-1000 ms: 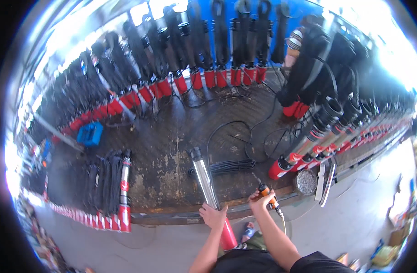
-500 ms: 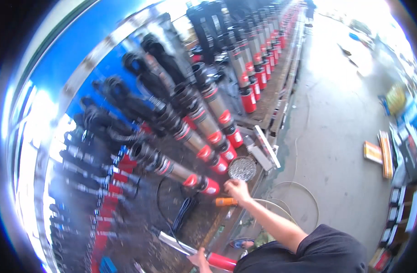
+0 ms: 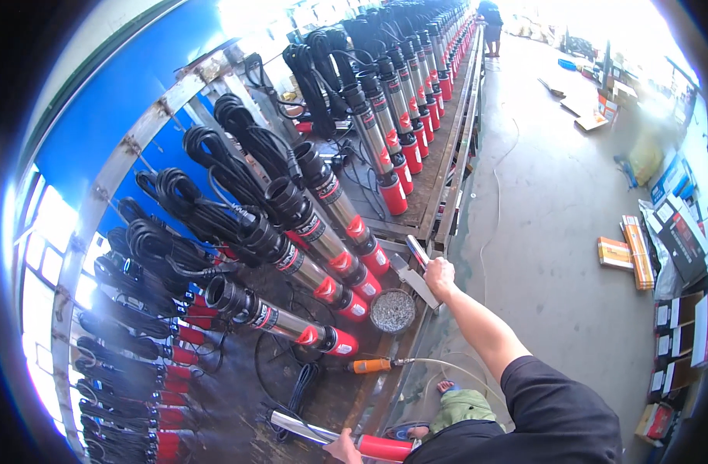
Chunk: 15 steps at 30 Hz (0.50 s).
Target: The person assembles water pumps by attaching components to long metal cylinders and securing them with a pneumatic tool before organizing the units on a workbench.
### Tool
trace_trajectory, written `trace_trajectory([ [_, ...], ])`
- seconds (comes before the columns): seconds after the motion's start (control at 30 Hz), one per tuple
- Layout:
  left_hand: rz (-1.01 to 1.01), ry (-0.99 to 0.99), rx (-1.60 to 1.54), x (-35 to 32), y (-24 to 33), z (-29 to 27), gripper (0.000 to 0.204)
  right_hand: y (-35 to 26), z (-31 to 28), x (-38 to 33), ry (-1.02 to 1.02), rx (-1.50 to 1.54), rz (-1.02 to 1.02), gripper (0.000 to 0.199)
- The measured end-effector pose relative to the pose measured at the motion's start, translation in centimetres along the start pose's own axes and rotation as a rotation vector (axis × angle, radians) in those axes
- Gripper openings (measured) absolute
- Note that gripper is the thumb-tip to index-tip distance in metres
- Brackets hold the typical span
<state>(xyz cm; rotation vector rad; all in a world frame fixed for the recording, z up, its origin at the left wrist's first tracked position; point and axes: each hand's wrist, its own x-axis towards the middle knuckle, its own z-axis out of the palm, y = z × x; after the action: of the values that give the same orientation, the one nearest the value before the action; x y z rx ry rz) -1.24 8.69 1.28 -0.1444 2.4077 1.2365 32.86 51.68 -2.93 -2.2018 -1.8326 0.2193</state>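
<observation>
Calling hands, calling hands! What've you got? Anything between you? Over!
Left hand holding red-and-silver metal tube. Right hand at shiny flat metal strip, grip unclear. Between them: orange cylindrical tool, lying on dark worktop. Over.

Daylight streaming through the windows (image 3: 51, 267) at left, glare bleaching the far end of the floor (image 3: 516, 216), fisheye edges bending the metal frame (image 3: 120, 158) and fading to black, blur smearing the yellowish sack (image 3: 645, 161), my right hand (image 3: 440, 276) showing clearly
</observation>
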Motion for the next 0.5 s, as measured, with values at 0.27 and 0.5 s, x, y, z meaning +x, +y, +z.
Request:
trace_trajectory([
  [0.27,0.612,-0.142,0.07,-1.4,4.7,-6.0,0.048,-3.4,-11.0,-17.3,0.075,0.471,-0.432,0.016],
  [0.5,0.288,-0.666,-0.541,-7.0,12.2,-5.2,0.014,-12.2,-13.9,-34.3,-0.402,0.812,-0.936,0.029],
])
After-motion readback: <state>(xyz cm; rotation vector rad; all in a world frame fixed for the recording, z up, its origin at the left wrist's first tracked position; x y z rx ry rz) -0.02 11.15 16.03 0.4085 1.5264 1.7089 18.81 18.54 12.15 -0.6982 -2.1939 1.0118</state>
